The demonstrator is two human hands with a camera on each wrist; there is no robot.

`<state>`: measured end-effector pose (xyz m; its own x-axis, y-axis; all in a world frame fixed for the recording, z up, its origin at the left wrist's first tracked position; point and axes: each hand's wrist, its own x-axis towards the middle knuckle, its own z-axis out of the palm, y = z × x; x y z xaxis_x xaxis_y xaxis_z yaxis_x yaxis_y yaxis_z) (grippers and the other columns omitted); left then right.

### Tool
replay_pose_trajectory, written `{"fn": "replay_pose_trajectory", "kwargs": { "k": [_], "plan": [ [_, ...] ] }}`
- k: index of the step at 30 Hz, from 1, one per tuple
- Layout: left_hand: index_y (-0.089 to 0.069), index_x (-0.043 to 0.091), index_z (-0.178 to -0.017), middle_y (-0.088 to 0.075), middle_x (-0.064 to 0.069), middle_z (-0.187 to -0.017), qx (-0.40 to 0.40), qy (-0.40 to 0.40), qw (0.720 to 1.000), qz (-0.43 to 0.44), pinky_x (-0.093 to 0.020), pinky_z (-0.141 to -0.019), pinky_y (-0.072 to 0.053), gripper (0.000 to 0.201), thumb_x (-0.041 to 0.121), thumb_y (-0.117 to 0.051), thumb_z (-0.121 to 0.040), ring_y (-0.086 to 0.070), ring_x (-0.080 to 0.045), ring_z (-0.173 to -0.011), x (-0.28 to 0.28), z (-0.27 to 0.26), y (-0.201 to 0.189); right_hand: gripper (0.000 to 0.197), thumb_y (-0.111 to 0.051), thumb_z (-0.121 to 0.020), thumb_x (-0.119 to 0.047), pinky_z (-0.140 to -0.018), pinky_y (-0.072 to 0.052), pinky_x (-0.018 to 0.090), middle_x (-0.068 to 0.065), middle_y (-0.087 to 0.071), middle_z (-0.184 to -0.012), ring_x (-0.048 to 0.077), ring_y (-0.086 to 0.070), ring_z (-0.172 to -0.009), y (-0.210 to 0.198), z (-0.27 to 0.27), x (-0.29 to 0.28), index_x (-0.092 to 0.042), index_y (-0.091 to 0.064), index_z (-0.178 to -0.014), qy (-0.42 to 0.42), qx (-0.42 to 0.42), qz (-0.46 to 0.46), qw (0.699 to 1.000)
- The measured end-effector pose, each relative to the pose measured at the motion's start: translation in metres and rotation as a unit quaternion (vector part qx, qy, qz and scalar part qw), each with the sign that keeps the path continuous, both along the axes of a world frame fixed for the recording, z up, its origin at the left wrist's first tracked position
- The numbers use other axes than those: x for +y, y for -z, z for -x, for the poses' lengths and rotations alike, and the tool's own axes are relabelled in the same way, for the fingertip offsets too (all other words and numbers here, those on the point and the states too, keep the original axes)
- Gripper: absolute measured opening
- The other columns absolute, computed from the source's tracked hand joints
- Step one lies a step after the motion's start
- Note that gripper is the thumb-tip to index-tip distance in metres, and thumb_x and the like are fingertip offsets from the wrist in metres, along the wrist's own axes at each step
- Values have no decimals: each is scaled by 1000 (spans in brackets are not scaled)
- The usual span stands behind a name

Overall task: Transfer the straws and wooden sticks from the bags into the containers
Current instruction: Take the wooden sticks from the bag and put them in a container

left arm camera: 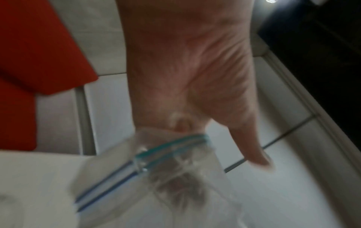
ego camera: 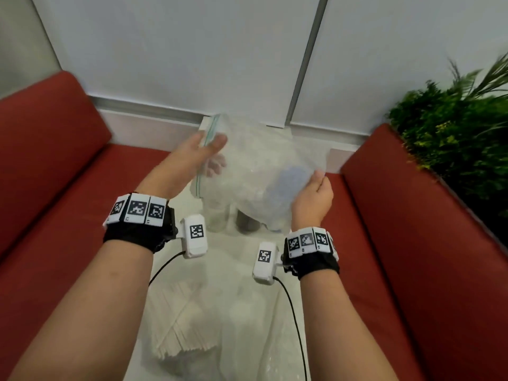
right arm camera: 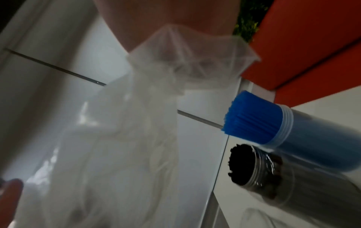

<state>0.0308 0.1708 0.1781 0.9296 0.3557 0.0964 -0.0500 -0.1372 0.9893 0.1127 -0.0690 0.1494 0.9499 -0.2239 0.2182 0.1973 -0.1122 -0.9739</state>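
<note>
At frame centre, the left hand (ego camera: 200, 149) pinches the zip bag (ego camera: 255, 166) and the right hand (ego camera: 313, 199) grips its corner, probably to clear it away.

Red sofas (ego camera: 49, 174) flank white table (ego camera: 242, 270); plant (ego camera: 453, 127) right.

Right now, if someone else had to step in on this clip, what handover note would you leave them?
Left hand pinches the zip edge of the clear, apparently empty zip-lock plastic bag; right hand grips its opposite corner, holding it up above the table.
Done: blue straws fill one clear plastic jar; dark sticks fill the jar beside it.
Left: a third clear jar looks empty; the pale wooden sticks lie in a bag on the white table, nearest the person.
</note>
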Motion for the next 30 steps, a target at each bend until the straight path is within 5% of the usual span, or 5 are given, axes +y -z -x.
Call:
{"fn": "replay_pose_trajectory", "kwargs": {
  "k": [4, 10, 23, 27, 30],
  "plan": [
    [-51, 33, -119, -71, -7, -104, 133, 146, 980, -32, -31, -72, -57, 59, 24, -85, -72, -72, -16, -90, -9, 10, 24, 41, -40, -110, -33, -69, -46, 30, 2, -64, -81, 18, -58, -75, -3, -7, -11, -3, -63, -92, 41, 25, -42, 998],
    [-68, 12, -91, -63, 3, -66, 37, -157, 965, -207, -6, -49, -41, 23, -2, -55, -79, -58, -5, -55, -7, 1, 22, 40, -41, -109, -35, -55, -36, 25, -6, -52, -66, 8, -45, -58, 4, -3, -18, -12, -54, -79, 71, 6, -7, 997],
    [-63, 7, -113, -61, 2, -77, -186, -161, 957, 153, -19, -55, -42, 21, 1, -50, -97, -47, -7, -56, -26, -16, -14, 39, -49, -106, -34, -68, -52, 28, 8, -59, -105, 21, -60, -88, 27, -12, -36, 2, -48, -123, -32, 215, -60, 974],
    [-49, 0, -131, -64, -12, -102, -166, -65, 936, 304, -35, -83, -57, 45, -12, -57, -88, -66, -22, -88, -33, -16, -19, 106, -67, -85, -65, -76, -62, 42, 3, -64, -125, 27, -73, -100, 15, -10, -42, -42, 11, -154, -214, 238, -170, 932],
    [-54, 3, -124, -56, -17, -115, -152, -100, 951, 252, -34, -84, -57, 49, -21, -56, -81, -67, -27, -93, -44, -19, -18, 128, -88, -62, -64, -69, -59, 36, -1, -61, -132, 28, -76, -87, 9, -11, -49, -60, 6, -149, -325, 228, -83, 914]
  ]
}}
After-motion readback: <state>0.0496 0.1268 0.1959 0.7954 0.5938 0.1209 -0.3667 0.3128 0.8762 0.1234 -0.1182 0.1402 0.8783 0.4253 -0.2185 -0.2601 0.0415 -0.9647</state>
